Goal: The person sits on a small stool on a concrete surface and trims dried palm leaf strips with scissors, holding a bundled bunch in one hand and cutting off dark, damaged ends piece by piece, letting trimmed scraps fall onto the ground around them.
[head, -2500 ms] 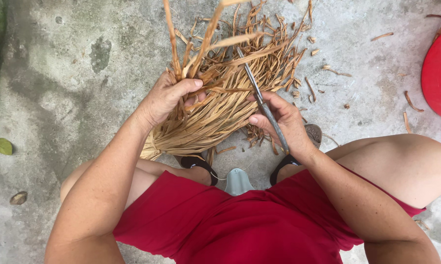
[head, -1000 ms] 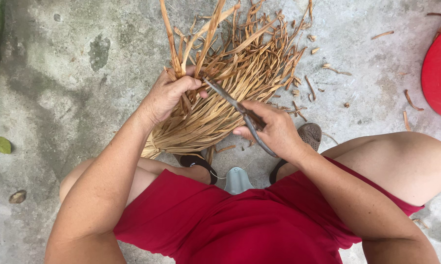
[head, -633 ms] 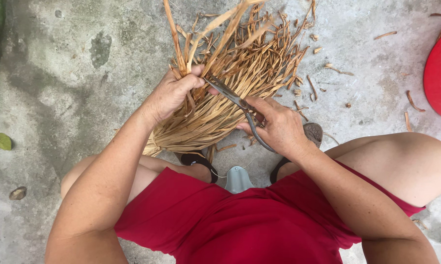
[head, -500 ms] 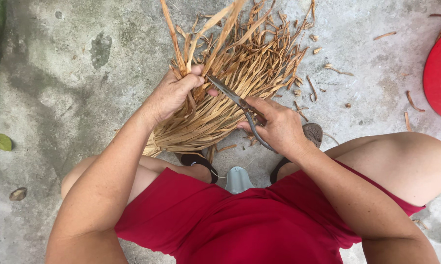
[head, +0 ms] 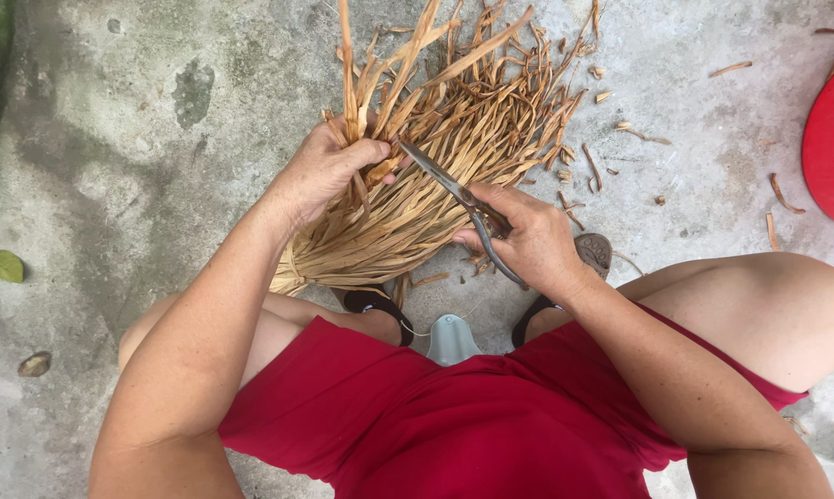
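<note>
Scissors [head: 454, 191] clamped in right hand [head: 528, 240], left hand [head: 320, 171] gripping straw bundle [head: 417, 203]

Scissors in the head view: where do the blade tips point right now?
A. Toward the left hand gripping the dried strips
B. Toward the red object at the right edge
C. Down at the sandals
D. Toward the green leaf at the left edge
A: the scissors, held in the right hand, angle up-left with their tips right by the left hand, which clutches the bundle of dried strips.
</note>
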`<state>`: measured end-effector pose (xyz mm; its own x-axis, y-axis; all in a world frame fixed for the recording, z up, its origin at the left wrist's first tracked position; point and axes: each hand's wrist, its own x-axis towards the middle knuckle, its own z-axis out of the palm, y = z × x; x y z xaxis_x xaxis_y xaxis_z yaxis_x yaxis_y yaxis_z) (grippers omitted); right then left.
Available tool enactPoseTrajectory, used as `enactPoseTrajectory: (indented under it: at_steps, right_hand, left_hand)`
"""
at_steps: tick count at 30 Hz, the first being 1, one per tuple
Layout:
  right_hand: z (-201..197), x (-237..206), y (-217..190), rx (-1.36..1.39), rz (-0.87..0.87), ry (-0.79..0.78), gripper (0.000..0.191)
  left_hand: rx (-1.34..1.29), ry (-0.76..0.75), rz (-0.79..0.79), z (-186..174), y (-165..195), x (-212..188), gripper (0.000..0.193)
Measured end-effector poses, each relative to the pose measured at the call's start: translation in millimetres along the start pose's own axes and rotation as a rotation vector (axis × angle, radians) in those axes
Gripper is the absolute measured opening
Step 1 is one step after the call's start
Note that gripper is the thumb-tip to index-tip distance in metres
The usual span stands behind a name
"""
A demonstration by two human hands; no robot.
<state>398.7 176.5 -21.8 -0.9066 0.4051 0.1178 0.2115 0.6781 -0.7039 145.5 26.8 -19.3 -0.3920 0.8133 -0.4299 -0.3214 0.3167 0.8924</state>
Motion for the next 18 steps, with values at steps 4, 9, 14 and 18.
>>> enactPoseTrajectory:
  at_steps: [4, 9, 14, 18]
  right_hand:
    - [-4.3, 3.6, -5.3, -0.02, 0.062, -0.08, 0.063]
    - [-4.7, 4.8, -6.5, -0.079, 0.047, -0.08, 0.063]
    - [-2.8, 1.6, -1.2, 0.019, 0.022, -0.056, 0.059]
    - [-1.0, 1.6, 0.5, 0.232, 0.236, -0.134, 0.059]
  left_hand:
    - [0.025, 0.016, 0.008, 1.0, -2.3, -1.9, 0.028]
    - [0.008, 0.004, 0.011, 2.8, -3.2, -3.2, 0.036]
    - [0.001, 0.041, -0.024, 2.5, -1.8, -5.0, 0.038]
    - [-0.033, 0.067, -0.028, -0.3, -1.1, -5.6, 0.035]
